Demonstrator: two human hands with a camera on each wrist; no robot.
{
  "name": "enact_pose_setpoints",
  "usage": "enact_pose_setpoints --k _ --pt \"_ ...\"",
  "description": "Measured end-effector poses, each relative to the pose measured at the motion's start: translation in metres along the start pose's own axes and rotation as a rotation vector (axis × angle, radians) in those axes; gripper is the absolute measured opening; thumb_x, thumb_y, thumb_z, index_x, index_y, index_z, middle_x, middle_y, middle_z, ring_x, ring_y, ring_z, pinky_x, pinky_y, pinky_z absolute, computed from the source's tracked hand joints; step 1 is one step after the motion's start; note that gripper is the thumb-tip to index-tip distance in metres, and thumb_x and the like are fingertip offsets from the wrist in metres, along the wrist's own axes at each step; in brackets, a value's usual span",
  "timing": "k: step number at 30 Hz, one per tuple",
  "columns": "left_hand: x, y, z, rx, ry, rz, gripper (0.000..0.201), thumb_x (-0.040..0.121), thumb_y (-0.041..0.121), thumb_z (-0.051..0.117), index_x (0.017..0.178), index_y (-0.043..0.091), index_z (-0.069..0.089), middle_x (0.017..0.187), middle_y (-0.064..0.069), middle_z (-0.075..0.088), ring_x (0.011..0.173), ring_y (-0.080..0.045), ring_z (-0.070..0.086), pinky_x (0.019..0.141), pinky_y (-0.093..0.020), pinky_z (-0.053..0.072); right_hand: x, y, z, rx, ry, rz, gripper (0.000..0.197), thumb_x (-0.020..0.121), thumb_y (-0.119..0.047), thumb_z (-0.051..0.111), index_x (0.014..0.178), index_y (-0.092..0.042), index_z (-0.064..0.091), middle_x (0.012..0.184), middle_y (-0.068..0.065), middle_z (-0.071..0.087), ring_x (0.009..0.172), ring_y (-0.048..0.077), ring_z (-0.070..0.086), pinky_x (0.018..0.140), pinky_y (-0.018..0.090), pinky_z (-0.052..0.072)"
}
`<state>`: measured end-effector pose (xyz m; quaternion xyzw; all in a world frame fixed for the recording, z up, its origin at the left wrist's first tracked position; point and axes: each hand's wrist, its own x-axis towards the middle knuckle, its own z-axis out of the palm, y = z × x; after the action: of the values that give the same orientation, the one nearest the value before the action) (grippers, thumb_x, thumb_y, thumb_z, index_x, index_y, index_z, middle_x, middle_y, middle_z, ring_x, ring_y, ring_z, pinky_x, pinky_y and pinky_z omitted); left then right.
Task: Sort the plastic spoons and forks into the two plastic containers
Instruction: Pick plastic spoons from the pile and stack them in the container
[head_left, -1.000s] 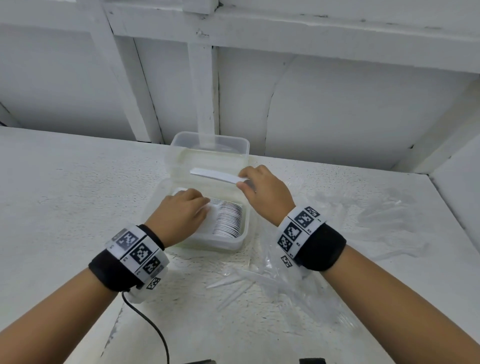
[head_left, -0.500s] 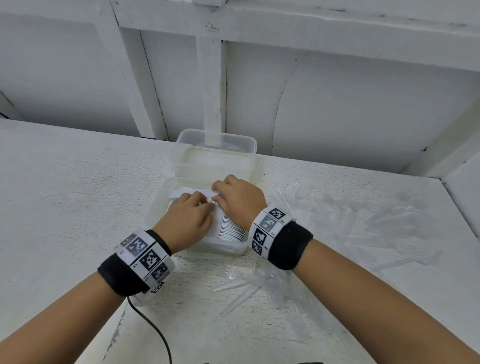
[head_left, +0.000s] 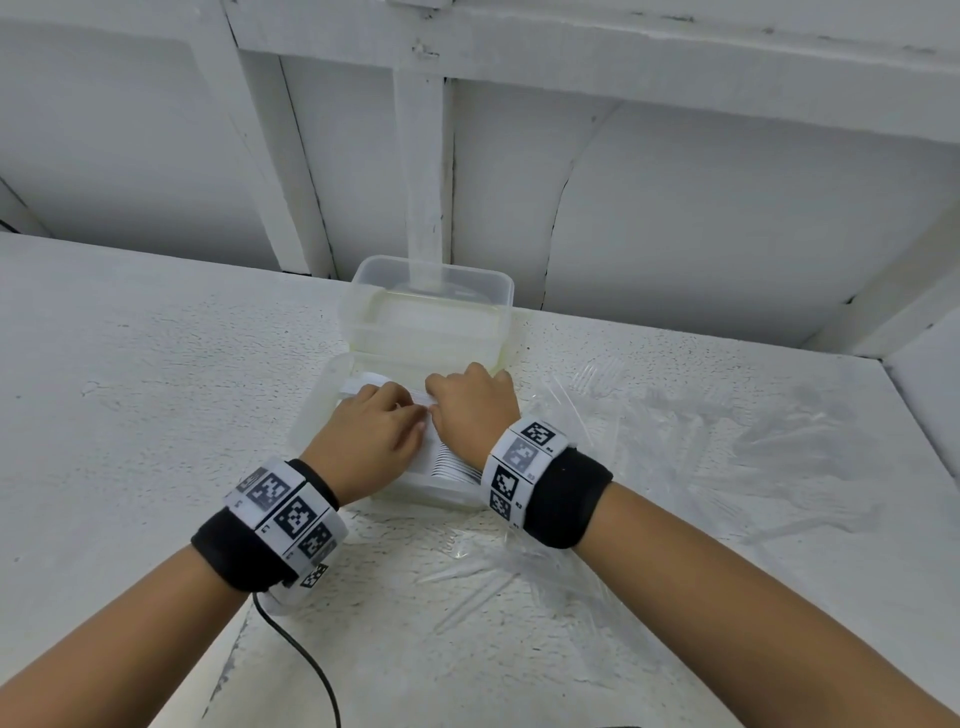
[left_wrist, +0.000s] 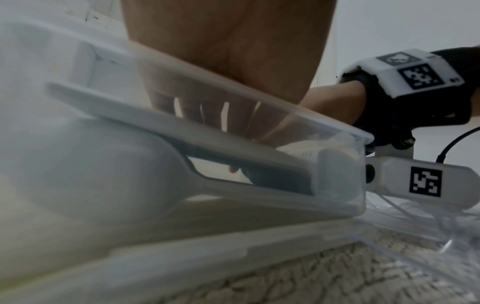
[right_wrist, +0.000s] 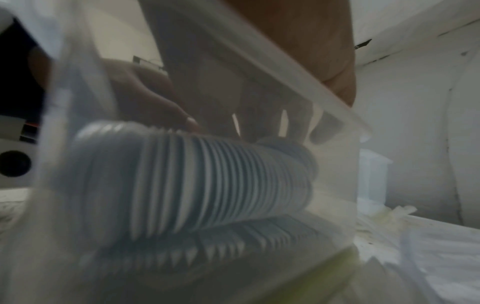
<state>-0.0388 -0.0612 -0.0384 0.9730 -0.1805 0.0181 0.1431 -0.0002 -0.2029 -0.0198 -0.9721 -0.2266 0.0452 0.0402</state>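
Note:
A white spoon (head_left: 387, 388) lies crosswise on top of a long row of nested white spoons (head_left: 460, 466) inside the near clear container (head_left: 319, 400). My right hand (head_left: 470, 410) pinches the spoon's right end, thumb under and fingers on top. My left hand (head_left: 376, 431) rests straight fingers on the spoon and the row. The left wrist view shows the left hand's fingers (left_wrist: 207, 115) behind the spoon's handle (left_wrist: 155, 123). Through the container wall in the right wrist view I see the spoon row (right_wrist: 207, 185) under my right hand (right_wrist: 259, 127). The far container (head_left: 431, 312) stands behind.
Clear plastic forks (head_left: 597, 376) and clear wrapping (head_left: 753, 457) lie on the white table right of the containers, with more clear cutlery (head_left: 467, 577) just in front of the near one. A black cable (head_left: 306, 660) trails from my left wrist. A white wall rises behind.
My right hand has brought the white spoon down from above the containers onto the row in the near one. My left hand has shifted slightly to meet it.

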Motion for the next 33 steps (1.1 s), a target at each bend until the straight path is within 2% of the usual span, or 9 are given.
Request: enact_pose_setpoints --k 4,6,9,12,14,16,20,28,33 --pt "0.0 0.0 0.0 -0.018 0.014 0.017 0.049 0.084 0.033 0.031 0.089 0.009 0.073 0.085 -0.01 0.064 0.072 -0.034 0.06 0.062 -0.04 0.049 0.0 -0.001 0.0 -0.048 -0.044 -0.002 0.025 0.097 -0.021 0.039 0.116 -0.017 0.055 0.117 0.003 0.057 0.115 0.024 0.044 0.09 0.039 0.034" --pt "0.0 -0.004 -0.003 -0.018 0.069 0.014 0.047 0.084 0.032 0.033 0.089 0.007 0.073 0.087 -0.013 0.065 0.075 -0.037 0.06 0.064 -0.042 0.05 0.0 -0.002 0.0 -0.067 -0.044 -0.006 0.025 0.097 -0.02 0.039 0.115 -0.015 0.056 0.119 0.004 0.054 0.115 0.024 0.044 0.091 0.039 0.034" --pt "0.0 -0.018 -0.011 0.011 0.183 -0.134 0.034 0.083 0.023 0.048 0.095 0.002 0.071 0.094 -0.022 0.063 0.083 -0.045 0.058 0.069 -0.049 0.05 -0.001 0.0 -0.001 -0.08 -0.055 -0.006 0.023 0.097 -0.017 0.04 0.111 -0.013 0.058 0.116 0.004 0.055 0.112 0.024 0.047 0.092 0.04 0.033" --pt "-0.002 -0.035 -0.016 0.015 0.234 -0.3 0.036 0.087 0.018 0.054 0.116 -0.002 0.061 0.112 -0.03 0.055 0.102 -0.052 0.049 0.082 -0.057 0.044 -0.003 0.002 -0.003 -0.058 -0.061 -0.004 0.025 0.098 -0.019 0.036 0.115 -0.013 0.053 0.117 0.004 0.056 0.11 0.025 0.048 0.093 0.041 0.033" --pt "-0.002 -0.046 -0.017 0.002 0.157 -0.411 0.045 0.091 0.019 0.055 0.132 0.0 0.048 0.126 -0.029 0.047 0.115 -0.049 0.041 0.093 -0.056 0.037 -0.003 0.002 -0.003 -0.053 -0.07 0.002 0.027 0.099 -0.02 0.034 0.116 -0.013 0.053 0.118 0.005 0.056 0.111 0.026 0.047 0.092 0.04 0.034" --pt "-0.002 -0.051 -0.019 -0.027 0.09 -0.464 0.051 0.092 0.022 0.051 0.138 0.002 0.04 0.131 -0.026 0.044 0.121 -0.043 0.038 0.1 -0.052 0.032 -0.003 0.002 -0.004 -0.045 -0.084 0.008 0.028 0.099 -0.02 0.034 0.114 -0.011 0.054 0.118 0.005 0.054 0.113 0.026 0.046 0.091 0.04 0.035" --pt "-0.005 -0.045 -0.021 -0.105 0.003 -0.5 0.05 0.096 0.024 0.045 0.141 0.004 0.036 0.133 -0.023 0.044 0.121 -0.039 0.041 0.101 -0.044 0.034 -0.004 0.005 -0.003 0.01 -0.097 -0.005 0.028 0.099 -0.018 0.034 0.117 -0.009 0.053 0.12 0.006 0.053 0.113 0.025 0.047 0.091 0.039 0.036" --pt "-0.008 -0.043 -0.02 -0.15 0.031 -0.503 0.05 0.096 0.022 0.044 0.142 0.005 0.034 0.132 -0.022 0.046 0.121 -0.036 0.043 0.101 -0.044 0.035 -0.005 0.009 0.0 0.064 -0.087 -0.027 0.034 0.099 -0.021 0.032 0.13 -0.013 0.044 0.123 0.006 0.057 0.115 0.026 0.048 0.092 0.041 0.037" --pt "-0.008 -0.041 -0.025 -0.133 -0.01 -0.523 0.048 0.096 0.024 0.042 0.141 0.006 0.035 0.133 -0.022 0.044 0.122 -0.037 0.041 0.102 -0.045 0.034 -0.006 0.01 -0.001 0.079 -0.106 -0.042 0.032 0.099 -0.019 0.032 0.12 -0.009 0.054 0.117 0.008 0.058 0.11 0.027 0.053 0.088 0.037 0.041"
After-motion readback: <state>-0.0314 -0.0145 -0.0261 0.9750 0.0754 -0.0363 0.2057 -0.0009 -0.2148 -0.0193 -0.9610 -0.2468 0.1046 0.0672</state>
